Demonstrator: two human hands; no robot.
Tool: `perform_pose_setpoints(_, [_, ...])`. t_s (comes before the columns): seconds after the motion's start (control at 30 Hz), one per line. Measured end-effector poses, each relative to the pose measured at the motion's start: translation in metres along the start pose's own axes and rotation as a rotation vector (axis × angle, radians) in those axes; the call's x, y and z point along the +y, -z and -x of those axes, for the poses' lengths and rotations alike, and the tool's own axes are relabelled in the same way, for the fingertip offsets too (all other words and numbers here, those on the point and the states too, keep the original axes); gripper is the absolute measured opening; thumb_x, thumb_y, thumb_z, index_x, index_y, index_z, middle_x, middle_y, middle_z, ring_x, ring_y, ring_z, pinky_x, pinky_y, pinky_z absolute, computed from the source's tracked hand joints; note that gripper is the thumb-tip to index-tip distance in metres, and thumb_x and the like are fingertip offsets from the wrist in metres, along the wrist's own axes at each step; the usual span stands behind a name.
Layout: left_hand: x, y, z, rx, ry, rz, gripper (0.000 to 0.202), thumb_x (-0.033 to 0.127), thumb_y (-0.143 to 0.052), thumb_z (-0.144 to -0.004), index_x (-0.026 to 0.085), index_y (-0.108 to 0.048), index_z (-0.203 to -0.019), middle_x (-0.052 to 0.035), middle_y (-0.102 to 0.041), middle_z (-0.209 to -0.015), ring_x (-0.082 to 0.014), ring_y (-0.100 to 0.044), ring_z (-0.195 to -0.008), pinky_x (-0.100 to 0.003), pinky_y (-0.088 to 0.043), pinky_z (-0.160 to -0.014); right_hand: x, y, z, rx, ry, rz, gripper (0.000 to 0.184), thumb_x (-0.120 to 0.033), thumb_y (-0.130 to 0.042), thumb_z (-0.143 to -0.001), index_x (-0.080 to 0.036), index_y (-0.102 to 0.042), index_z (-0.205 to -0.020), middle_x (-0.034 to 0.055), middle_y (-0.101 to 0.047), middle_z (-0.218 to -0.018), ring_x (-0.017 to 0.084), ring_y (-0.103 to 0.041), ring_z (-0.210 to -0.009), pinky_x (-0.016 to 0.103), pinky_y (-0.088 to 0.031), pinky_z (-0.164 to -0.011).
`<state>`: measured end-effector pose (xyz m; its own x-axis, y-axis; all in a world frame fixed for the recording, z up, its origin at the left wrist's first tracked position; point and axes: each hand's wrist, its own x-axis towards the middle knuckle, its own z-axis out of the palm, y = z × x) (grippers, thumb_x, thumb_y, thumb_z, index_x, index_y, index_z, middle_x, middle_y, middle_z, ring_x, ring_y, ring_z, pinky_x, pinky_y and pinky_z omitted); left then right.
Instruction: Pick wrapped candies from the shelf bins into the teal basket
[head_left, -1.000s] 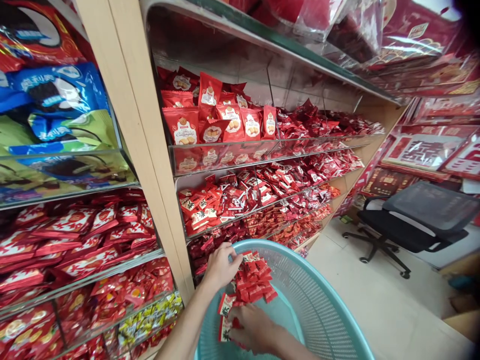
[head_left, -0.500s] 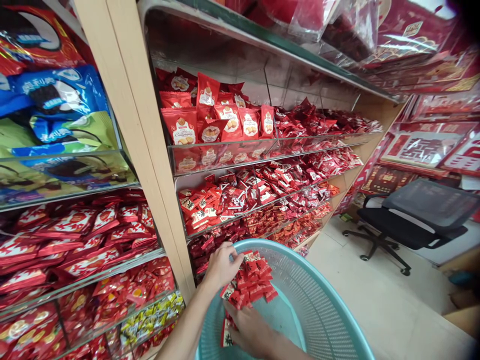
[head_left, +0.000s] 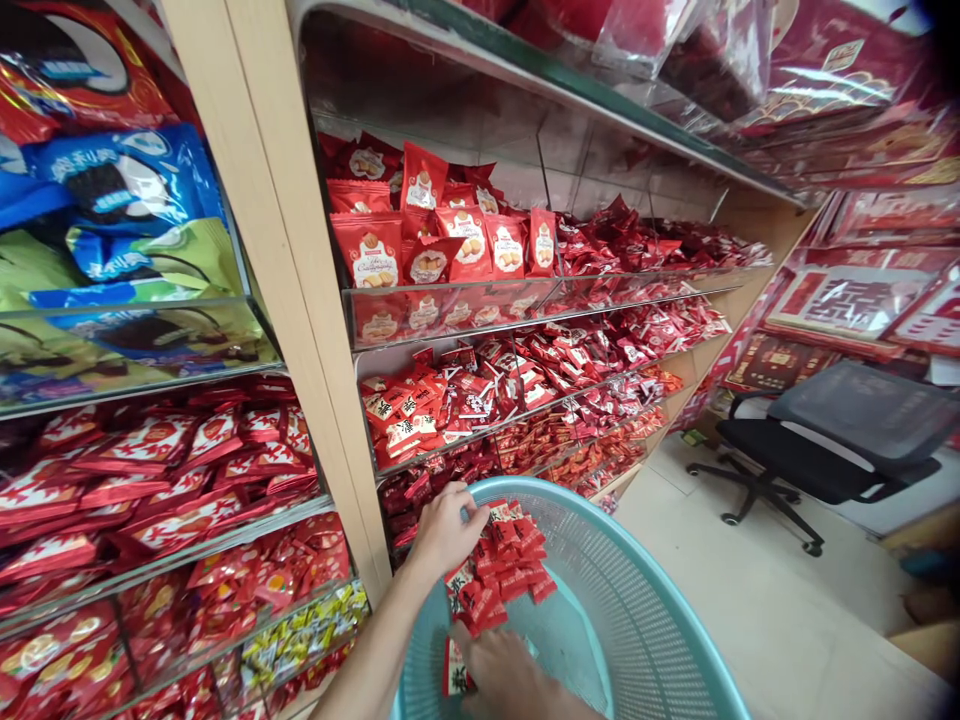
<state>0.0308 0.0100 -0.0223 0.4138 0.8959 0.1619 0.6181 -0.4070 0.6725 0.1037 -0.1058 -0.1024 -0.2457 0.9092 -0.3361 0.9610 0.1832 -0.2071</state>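
My left hand (head_left: 448, 530) is closed over the near-left rim of a large turquoise plastic basket (head_left: 637, 560). Inside it, a loose pile of small red snack packets (head_left: 504, 565) with black characters on cream patches lies against the left wall. My right hand (head_left: 501, 672) is down in the basket, just below that pile, blurred by motion. Beside its fingers, at the left wall, is another red and cream packet (head_left: 454, 668). Whether those fingers grip anything is unclear.
Ahead, glass-fronted shelves (head_left: 450, 308) hold many red packets in compartments. A wooden post (head_left: 289, 250) divides them from the left shelves, with blue cookie packs (head_left: 135, 180) and yellow candies (head_left: 307, 630). A black office chair (head_left: 832, 440) stands at right on the tiled floor.
My right hand has moved slightly down and away from the packet pile, uncovering more of the lower packets. The left hand stays on the rim. The view has shifted slightly.
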Motion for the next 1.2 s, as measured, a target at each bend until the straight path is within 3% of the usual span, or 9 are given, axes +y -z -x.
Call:
perform_pose_setpoints(0.17, [0.002, 0.000, 0.001, 0.003, 0.013, -0.001, 0.023, 0.037, -0.051, -0.077, 0.020, -0.058, -0.062, 0.0000, -0.059, -0.108, -0.0158, -0.059, -0.093, -0.026, -0.038, -0.081, -0.009, 0.001, 0.002, -0.020, 0.016, 0.051, 0.058, -0.015, -0.065, -0.058, -0.013, -0.051, -0.115, 0.0148, -0.068, -0.088, 0.030, -0.065, -0.077, 0.033, -0.048, -0.062])
perform_pose_setpoints(0.3, [0.002, 0.002, 0.002, 0.008, 0.013, 0.000, 0.023, 0.037, -0.051, -0.077, 0.020, -0.058, -0.063, -0.0005, -0.059, -0.107, -0.0158, -0.059, -0.093, -0.025, -0.038, -0.080, -0.010, 0.029, 0.010, -0.021, -0.037, -0.096, 0.049, -0.024, -0.064, -0.059, -0.014, -0.056, -0.106, 0.0144, -0.068, -0.091, 0.031, -0.064, -0.080, 0.033, -0.048, -0.064])
perform_pose_setpoints(0.4, [0.000, 0.002, 0.003, 0.027, 0.017, -0.004, 0.023, 0.037, -0.051, -0.077, 0.020, -0.059, -0.064, -0.0009, -0.058, -0.109, -0.0159, -0.058, -0.094, -0.025, -0.038, -0.080, -0.004, 0.058, 0.009, 0.069, -0.108, -0.158, 0.044, -0.034, -0.061, -0.062, -0.014, -0.058, -0.101, 0.0133, -0.069, -0.086, 0.030, -0.065, -0.078, 0.032, -0.048, -0.061])
perform_pose_setpoints(0.57, [0.000, 0.005, 0.003, 0.053, 0.020, 0.021, 0.034, 0.045, -0.046, -0.080, 0.019, -0.057, -0.060, -0.0016, -0.058, -0.109, -0.0164, -0.057, -0.098, -0.024, -0.038, -0.083, 0.002, 0.089, -0.018, 0.275, -0.179, -0.042, 0.034, -0.029, -0.055, -0.070, -0.012, -0.061, -0.100, 0.0137, -0.068, -0.086, 0.027, -0.065, -0.078, 0.033, -0.048, -0.066])
perform_pose_setpoints(0.77, [0.002, 0.011, 0.001, 0.052, 0.015, 0.025, 0.037, 0.047, -0.045, -0.080, 0.020, -0.055, -0.058, 0.0005, -0.060, -0.105, -0.0153, -0.059, -0.094, -0.023, -0.039, -0.080, -0.002, 0.078, -0.044, 0.275, -0.246, 0.053, 0.024, -0.027, -0.059, -0.072, -0.015, -0.065, -0.091, 0.0134, -0.068, -0.084, 0.027, -0.065, -0.079, 0.034, -0.050, -0.066])
perform_pose_setpoints(0.93, [-0.002, 0.004, -0.002, 0.055, 0.008, 0.024, 0.037, 0.048, -0.044, -0.080, 0.020, -0.055, -0.059, 0.0004, -0.059, -0.106, -0.0161, -0.058, -0.097, -0.024, -0.039, -0.082, 0.002, 0.068, -0.042, 0.334, -0.224, 0.065, 0.026, -0.032, -0.056, -0.076, -0.013, -0.063, -0.093, 0.0142, -0.068, -0.079, 0.027, -0.065, -0.073, 0.037, -0.050, -0.061])
perform_pose_setpoints(1.2, [0.002, -0.008, -0.003, 0.038, 0.027, 0.022, 0.034, 0.045, -0.046, -0.080, 0.020, -0.057, -0.059, -0.0011, -0.060, -0.104, -0.0162, -0.058, -0.095, -0.024, -0.038, -0.082, 0.014, 0.036, -0.045, 0.417, -0.130, 0.118, 0.017, -0.022, -0.051, -0.079, -0.016, -0.064, -0.087, 0.0117, -0.068, -0.078, 0.025, -0.065, -0.068, 0.030, -0.048, -0.052])
